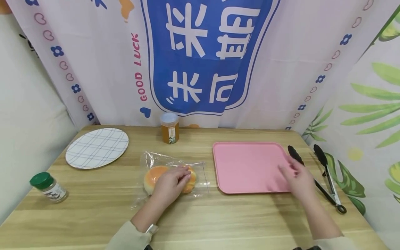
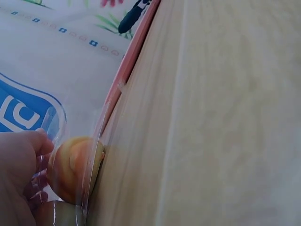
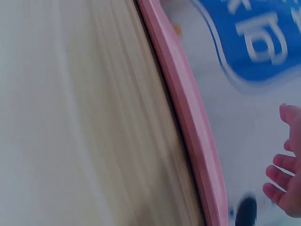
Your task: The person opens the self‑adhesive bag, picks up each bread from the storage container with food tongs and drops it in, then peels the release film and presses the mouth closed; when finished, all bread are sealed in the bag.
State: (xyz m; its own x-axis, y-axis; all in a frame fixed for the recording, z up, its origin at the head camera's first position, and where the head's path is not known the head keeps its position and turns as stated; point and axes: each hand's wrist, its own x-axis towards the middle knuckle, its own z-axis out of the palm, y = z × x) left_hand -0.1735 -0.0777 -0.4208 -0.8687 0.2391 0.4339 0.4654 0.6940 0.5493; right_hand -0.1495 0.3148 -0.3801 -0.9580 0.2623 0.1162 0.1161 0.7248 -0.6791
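Observation:
Two round bread buns (image 1: 155, 176) lie inside a clear plastic bag (image 1: 202, 177) on the table. My left hand (image 1: 171, 184) is over the bag, thumb and fingers pinching its film; the hand hides part of the buns. In the left wrist view, one glossy bun (image 2: 73, 165) shows through the film beside the fingertips. My right hand (image 1: 300, 178) hovers over the right edge of a pink rectangular tray (image 1: 247, 166), slightly blurred. Its fingers are apart and hold nothing in the right wrist view, where the tray's rim runs to their left.
Black-tipped tongs (image 1: 328, 170) lie spread right of the tray. A jar with amber contents (image 1: 170, 130) stands at the back. On the left are a checked oval plate (image 1: 97, 147) and a green-capped shaker (image 1: 51, 187). A printed cloth (image 1: 275, 86) hangs behind the table.

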